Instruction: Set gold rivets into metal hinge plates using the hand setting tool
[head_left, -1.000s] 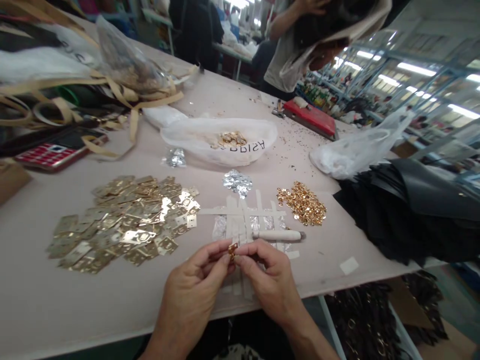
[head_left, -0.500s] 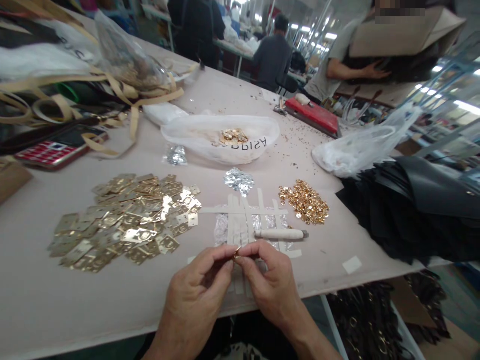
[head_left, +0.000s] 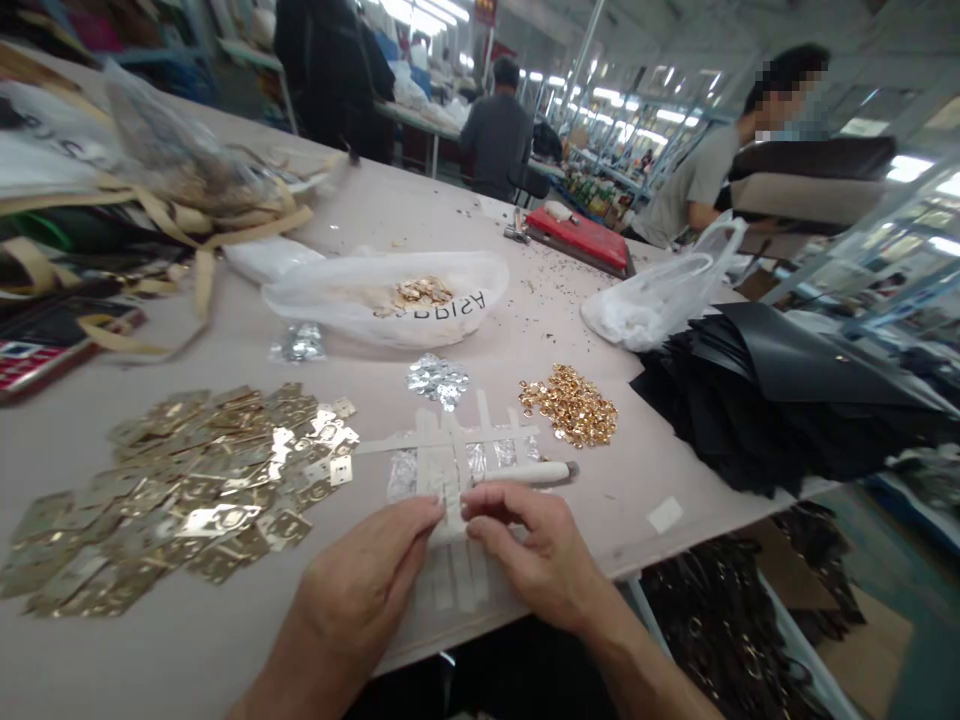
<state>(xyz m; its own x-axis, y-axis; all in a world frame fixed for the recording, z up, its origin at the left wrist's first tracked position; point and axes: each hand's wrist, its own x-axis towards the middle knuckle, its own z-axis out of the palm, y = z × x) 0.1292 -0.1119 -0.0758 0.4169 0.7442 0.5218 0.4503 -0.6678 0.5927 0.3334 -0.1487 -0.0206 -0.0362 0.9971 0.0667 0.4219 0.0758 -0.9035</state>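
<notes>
My left hand [head_left: 352, 580] is closed in a pinch over the taped patch; whatever lies between its fingertips is too small to make out. Just to its right, my right hand [head_left: 536, 555] has thumb and forefinger slightly apart, with nothing visible between them. Under the fingertips, strips of pale tape [head_left: 431, 450] hold clear plastic [head_left: 403, 470] to the table. A white-wrapped rod with a dark tip [head_left: 532, 472] lies beyond my right fingers. Flat gold metal plates [head_left: 225, 480] spread to the left. Silver discs [head_left: 439, 380] and small gold fittings [head_left: 577, 408] lie in piles ahead.
An open white bag [head_left: 322, 300] holds gold pieces behind the piles. A knotted plastic bag [head_left: 637, 310] and stacked black sheets [head_left: 720, 400] lie at the right. Straps and bags crowd the left back. Beyond a red object [head_left: 577, 238], a person carries a bulky load.
My hands, earlier together on a small gold piece, have parted slightly at the fingertips. That piece no longer shows. The view has shifted right, and the person at the back has turned sideways.
</notes>
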